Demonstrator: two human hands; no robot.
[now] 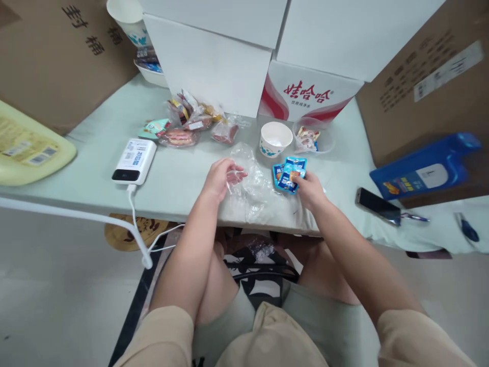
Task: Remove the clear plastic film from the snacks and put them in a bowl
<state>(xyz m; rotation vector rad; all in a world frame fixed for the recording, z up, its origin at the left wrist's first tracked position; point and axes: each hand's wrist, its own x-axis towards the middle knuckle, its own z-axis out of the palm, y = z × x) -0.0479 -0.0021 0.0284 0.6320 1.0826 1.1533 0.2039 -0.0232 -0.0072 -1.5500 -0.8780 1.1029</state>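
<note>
From the head camera, the left hand (220, 176) pinches the edge of a clear plastic bag (250, 186) that lies crumpled on the pale green table (95, 142), fingers closed on the film; the right hand (311, 189) is clamped on a few small blue snack packets (289, 173), fanned out just beside the bag at its 3 o'clock. At 12 o'clock from the packets stands an empty paper cup (275, 138), and at 1 o'clock a clear plastic tub (315, 137) with wrapped sweets inside; both sit close in front of a red-and-white printed carton (305, 94). At 10 o'clock from the left hand lies a heap of wrapped snacks (191, 122); at 9 o'clock a white power bank (134, 161) with its cable hanging off the table edge. At 3 o'clock from the right hand, well apart, lie a phone (376, 205) and a blue bottle (424, 168) on its side against a brown cardboard box (420, 71).
</note>
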